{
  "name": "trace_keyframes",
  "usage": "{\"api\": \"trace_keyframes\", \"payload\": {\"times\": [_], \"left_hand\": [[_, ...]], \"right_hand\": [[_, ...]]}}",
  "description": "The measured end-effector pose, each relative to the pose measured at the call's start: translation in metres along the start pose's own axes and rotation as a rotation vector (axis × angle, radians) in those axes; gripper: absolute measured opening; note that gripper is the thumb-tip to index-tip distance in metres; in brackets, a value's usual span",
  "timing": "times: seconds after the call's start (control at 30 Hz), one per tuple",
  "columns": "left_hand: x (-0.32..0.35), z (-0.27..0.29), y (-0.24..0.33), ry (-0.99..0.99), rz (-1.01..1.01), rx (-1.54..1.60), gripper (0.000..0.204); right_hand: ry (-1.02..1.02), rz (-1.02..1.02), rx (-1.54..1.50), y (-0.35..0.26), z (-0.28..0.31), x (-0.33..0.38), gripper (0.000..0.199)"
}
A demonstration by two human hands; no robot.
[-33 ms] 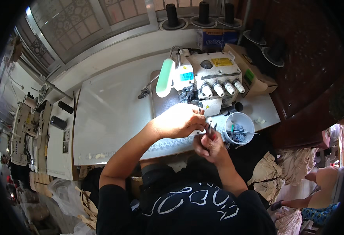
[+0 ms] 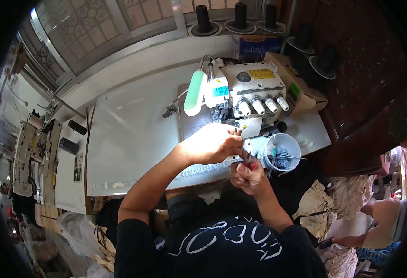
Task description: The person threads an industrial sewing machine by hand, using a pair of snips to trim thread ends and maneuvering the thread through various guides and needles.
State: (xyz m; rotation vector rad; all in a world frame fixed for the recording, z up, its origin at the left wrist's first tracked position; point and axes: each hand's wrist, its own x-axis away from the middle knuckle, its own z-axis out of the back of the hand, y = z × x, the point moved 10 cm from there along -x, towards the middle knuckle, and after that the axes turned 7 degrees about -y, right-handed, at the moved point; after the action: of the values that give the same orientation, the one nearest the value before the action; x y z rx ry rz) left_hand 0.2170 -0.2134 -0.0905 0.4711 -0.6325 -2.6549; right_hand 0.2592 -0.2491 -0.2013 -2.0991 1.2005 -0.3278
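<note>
My left hand, brightly lit, is held in front of the sewing machine with its fingers pinched together. Whatever lies between its fingertips is too small and dark to name. Just below and to the right, my right hand is closed around small thread snips, dark with a red part. Their tip is close to my left fingertips; I cannot tell whether they touch. Behind both hands stands the white overlock sewing machine, with a lit lamp at its left side.
Right of my hands, a white bucket holds dark scraps and a thin rod. The white table stretches left. Black thread cones line the back. An open cardboard box stands beside the machine. Another person's leg shows at far right.
My right hand has turned slightly, and the snips in it have tilted, with more of the red part showing. My left hand stays in nearly the same place.
</note>
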Motion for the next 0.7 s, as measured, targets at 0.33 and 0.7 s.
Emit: {"api": "trace_keyframes", "payload": {"times": [0.33,0.7], "left_hand": [[0.015,0.030,-0.030,0.213,0.031,0.335,0.005],[0.006,0.008,-0.017,0.119,0.118,-0.216,0.009]], "right_hand": [[0.578,0.188,0.683,-0.145,0.110,0.186,0.010],[1.122,0.152,1.583,-0.253,0.236,0.290,0.017]]}}
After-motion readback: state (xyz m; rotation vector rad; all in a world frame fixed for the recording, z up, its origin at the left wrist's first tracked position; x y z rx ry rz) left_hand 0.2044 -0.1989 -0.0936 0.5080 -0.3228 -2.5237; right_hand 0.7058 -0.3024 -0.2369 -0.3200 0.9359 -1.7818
